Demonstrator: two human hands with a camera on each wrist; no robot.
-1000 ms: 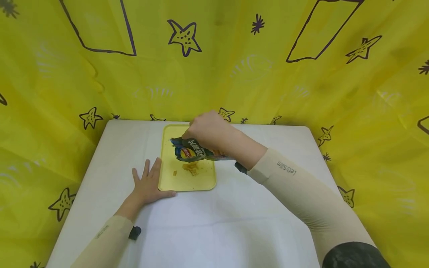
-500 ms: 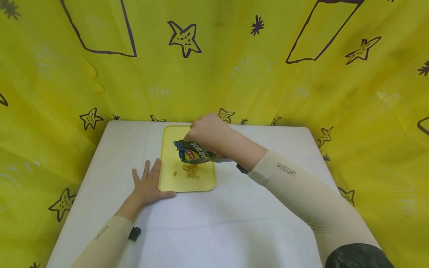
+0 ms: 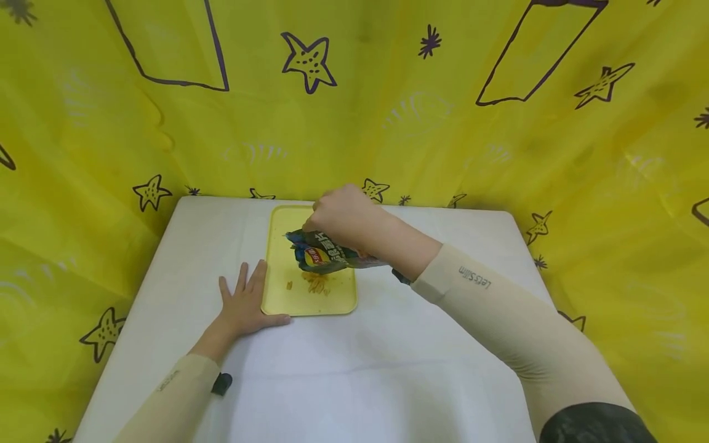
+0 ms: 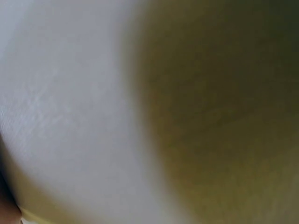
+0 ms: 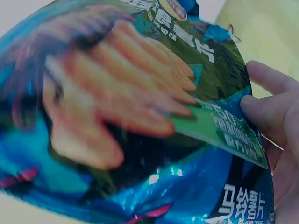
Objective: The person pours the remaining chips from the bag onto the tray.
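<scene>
In the head view my right hand grips a dark blue-green potato chip bag above the yellow tray. The bag lies tilted on its side, its crumpled end pointing left. Below it, a small heap of broken chips lies on the tray, partly hidden by the bag. A single chip piece sits left of the heap. My left hand rests with spread fingers at the tray's near left corner. In the right wrist view, fingers hold the bag's side; its printed front fills most of that view.
A white cloth covers the table under the tray. Behind the table hangs a yellow curtain with drawn starfish, and it runs along both sides too. The left wrist view is mostly blurred.
The bag has shifted slightly right and down with my right hand. More chip bits show on the near side of the heap. My left hand stays in place.
</scene>
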